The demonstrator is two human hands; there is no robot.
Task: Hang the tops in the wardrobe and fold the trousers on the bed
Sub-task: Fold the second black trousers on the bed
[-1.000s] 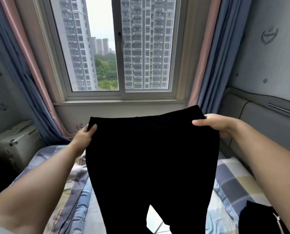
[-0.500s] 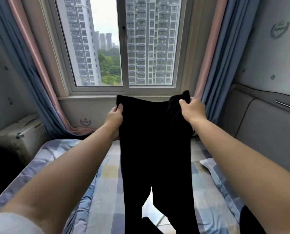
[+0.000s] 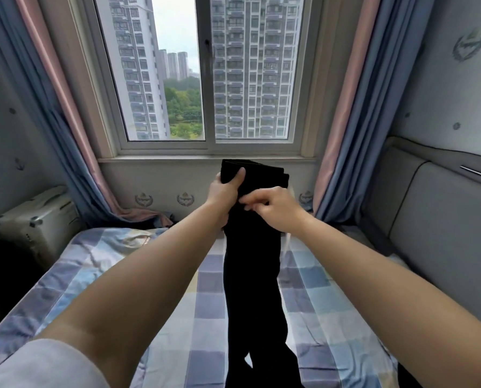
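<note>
Since the earlier frames, the trousers (image 3: 251,264) have been brought from a spread waistband to a narrow lengthwise fold, the two hands now close together. Trousers: black, held up in the air over the bed (image 3: 116,264), waistband uppermost in front of the window sill, both legs hanging straight down and parting near the lower edge of the view. Left hand (image 3: 224,189): fingers curled round the doubled waistband, thumb pressed on its front face. Right hand (image 3: 275,207): fingertips pinching the fabric just below the waistband, touching the left hand's grip. Bed: checked blue-and-cream sheet, beneath the hanging legs. Behind: window (image 3: 205,68) flanked by blue-and-pink curtains (image 3: 348,107); padded headboard (image 3: 443,219) at right; a pale case (image 3: 37,219) at left beside the bed.
</note>
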